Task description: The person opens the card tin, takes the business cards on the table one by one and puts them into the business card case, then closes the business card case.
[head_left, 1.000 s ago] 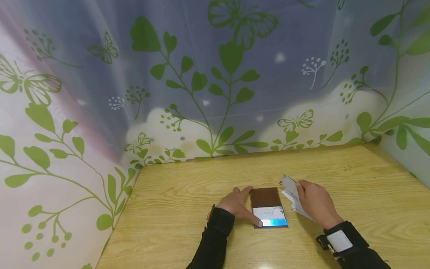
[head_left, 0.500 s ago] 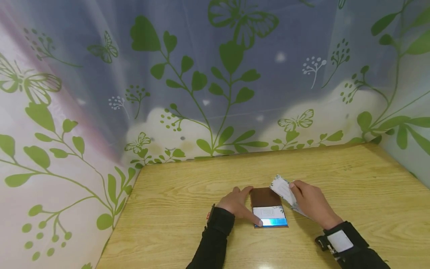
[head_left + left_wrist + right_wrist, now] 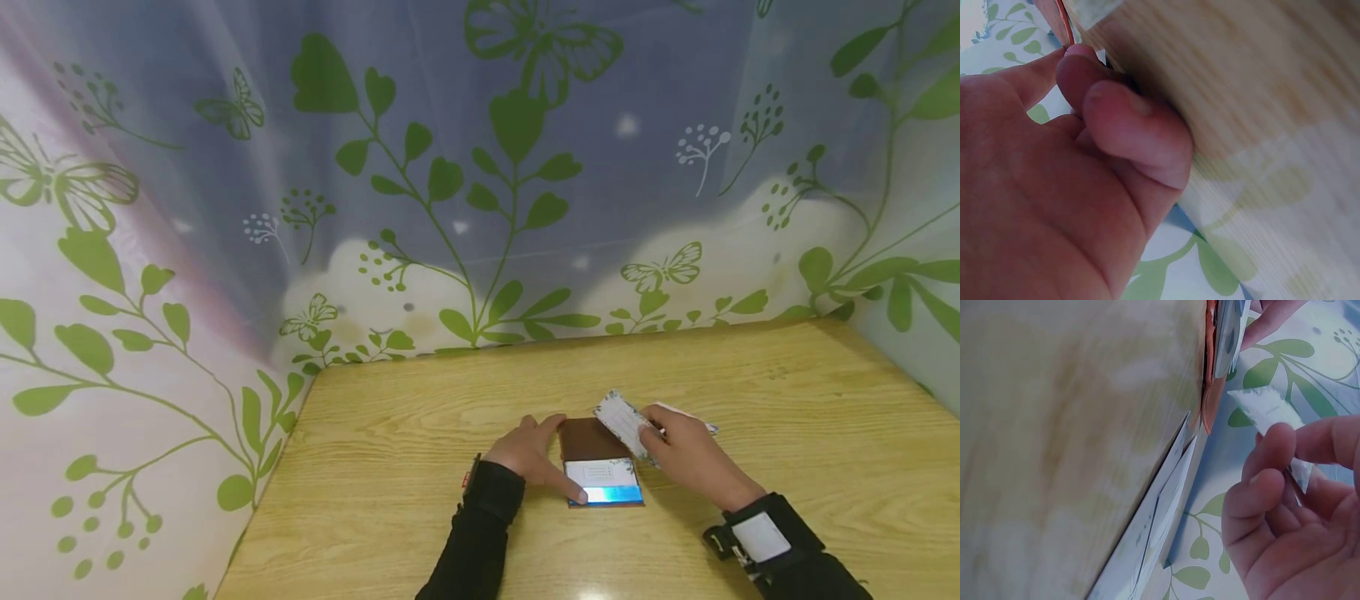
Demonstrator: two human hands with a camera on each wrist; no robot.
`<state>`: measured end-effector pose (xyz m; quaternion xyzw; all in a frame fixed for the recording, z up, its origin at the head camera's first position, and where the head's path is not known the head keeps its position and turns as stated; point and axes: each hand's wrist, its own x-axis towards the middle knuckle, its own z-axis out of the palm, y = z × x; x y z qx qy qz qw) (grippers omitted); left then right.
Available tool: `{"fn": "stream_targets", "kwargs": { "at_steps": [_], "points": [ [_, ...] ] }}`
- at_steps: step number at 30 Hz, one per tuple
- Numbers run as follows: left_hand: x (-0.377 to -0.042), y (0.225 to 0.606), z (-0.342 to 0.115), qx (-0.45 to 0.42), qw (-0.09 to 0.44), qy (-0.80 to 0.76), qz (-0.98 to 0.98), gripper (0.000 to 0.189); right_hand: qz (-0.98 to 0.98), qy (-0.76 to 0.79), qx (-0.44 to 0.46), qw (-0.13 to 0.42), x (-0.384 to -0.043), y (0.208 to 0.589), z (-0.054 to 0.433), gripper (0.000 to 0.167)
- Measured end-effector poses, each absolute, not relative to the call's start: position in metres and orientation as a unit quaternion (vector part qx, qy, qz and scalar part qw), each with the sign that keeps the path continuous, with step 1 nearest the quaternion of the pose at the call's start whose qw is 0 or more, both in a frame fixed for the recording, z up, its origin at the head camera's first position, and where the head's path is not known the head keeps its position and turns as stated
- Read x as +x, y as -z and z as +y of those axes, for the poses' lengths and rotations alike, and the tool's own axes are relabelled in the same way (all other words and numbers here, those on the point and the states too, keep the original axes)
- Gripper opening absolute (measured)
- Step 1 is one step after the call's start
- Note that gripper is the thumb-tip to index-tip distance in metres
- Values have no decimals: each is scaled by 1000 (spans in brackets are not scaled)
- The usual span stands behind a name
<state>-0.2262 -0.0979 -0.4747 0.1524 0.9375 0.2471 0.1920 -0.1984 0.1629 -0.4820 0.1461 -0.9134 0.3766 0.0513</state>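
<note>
A flat brown card holder [image 3: 592, 437] lies on the table, with a white card [image 3: 597, 472] and a shiny blue strip [image 3: 618, 495] over its near half. My left hand [image 3: 528, 458] grips its left edge, thumb on the strip and a finger at the far corner. In the left wrist view the other fingers [image 3: 1141, 134] curl against the tabletop. Just above the holder's right side, my right hand [image 3: 693, 454] pinches a white card with a leafy border [image 3: 621, 417]. The right wrist view shows that card [image 3: 1266, 406] between thumb and fingers.
Below the right hand, a few white cards [image 3: 1154, 531] lie on the wooden table [image 3: 397, 467]. A leaf-and-butterfly printed curtain [image 3: 525, 208] rises behind the table and along both sides. Each wrist wears a black strap [image 3: 776, 533].
The card in my right hand has swung left over the holder and now shows its printed face. Another white piece has come into sight behind that hand. My left hand stays put.
</note>
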Motion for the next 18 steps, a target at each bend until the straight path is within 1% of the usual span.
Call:
{"fn": "stream_targets", "kwargs": {
  "at_steps": [5, 10, 18],
  "points": [
    [-228, 476, -98, 155, 190, -245, 938, 120, -913, -370, 163, 48, -198, 480, 162, 18],
    [-228, 477, -98, 155, 190, -246, 938, 120, -913, -371, 169, 23, -199, 480, 161, 23],
    [-228, 477, -97, 151, 191, -243, 939, 120, -908, -376, 183, 2, -199, 481, 163, 23]
  ]
}}
